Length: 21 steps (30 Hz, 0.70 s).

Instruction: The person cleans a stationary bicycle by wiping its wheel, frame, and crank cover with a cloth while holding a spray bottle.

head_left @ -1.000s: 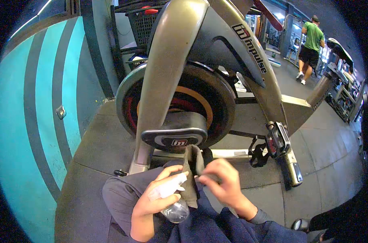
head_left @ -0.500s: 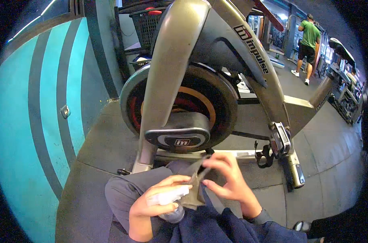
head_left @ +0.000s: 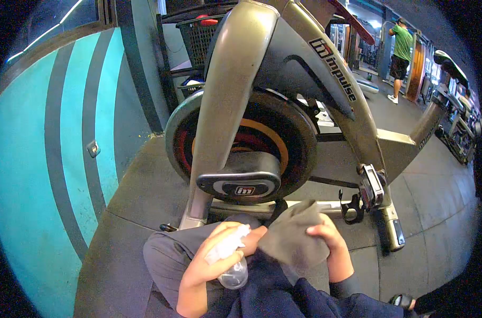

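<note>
My left hand (head_left: pixel 209 259) is wrapped round a spray bottle (head_left: pixel 234 274) with a white head and a clear body, held low over my lap. My right hand (head_left: pixel 332 238) grips a grey-brown cloth (head_left: pixel 296 237) by its right side, thumb on top. The cloth is spread out, and its left corner lies close to the bottle's white head. Beyond both hands stands an exercise bike (head_left: pixel 225 90) with a dark flywheel, a crank cover (head_left: pixel 241 186) and a pedal (head_left: pixel 372 185) at the right.
A teal and grey striped wall (head_left: pixel 66 143) rises at the left. Behind the bike is a black basket (head_left: pixel 196 42). A person in a green top (head_left: pixel 402 45) stands at the back right, near gym machines. A sandal (head_left: pixel 402 302) shows at the lower right.
The cloth, bunched between my hands before, is now spread out in my right hand, which has moved right. The view has shifted slightly. The person in green has turned and moved left.
</note>
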Available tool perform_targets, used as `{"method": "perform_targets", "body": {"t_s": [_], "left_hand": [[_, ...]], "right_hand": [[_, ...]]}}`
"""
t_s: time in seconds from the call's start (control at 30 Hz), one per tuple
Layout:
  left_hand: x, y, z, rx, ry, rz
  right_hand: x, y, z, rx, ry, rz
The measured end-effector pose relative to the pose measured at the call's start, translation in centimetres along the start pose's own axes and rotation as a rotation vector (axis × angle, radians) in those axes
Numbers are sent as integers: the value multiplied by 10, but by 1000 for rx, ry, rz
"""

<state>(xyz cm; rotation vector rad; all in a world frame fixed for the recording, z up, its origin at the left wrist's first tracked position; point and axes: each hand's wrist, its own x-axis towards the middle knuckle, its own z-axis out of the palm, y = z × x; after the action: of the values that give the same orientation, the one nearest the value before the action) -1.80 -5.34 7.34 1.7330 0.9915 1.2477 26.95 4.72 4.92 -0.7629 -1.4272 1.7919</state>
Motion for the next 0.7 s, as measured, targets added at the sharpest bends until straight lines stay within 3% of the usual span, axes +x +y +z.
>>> {"method": "perform_targets", "body": {"t_s": [0.03, 0.1, 0.13, 0.37, 0.57, 0.7], "left_hand": [[3, -6, 1, 4, 3, 7], [7, -13, 9, -62, 222, -131], [13, -8, 15, -136, 292, -110], [61, -22, 21, 179, 393, 116], [84, -20, 22, 184, 449, 22], [79, -32, 24, 192, 453, 30]], "right_hand": [[1, 9, -7, 106, 127, -86], [2, 18, -16, 397, 297, -118], [2, 21, -20, 436, 320, -143], [-5, 6, 0, 126, 482, -245], [0, 3, 1, 219, 509, -400], [13, 4, 20, -26, 691, -615]]}}
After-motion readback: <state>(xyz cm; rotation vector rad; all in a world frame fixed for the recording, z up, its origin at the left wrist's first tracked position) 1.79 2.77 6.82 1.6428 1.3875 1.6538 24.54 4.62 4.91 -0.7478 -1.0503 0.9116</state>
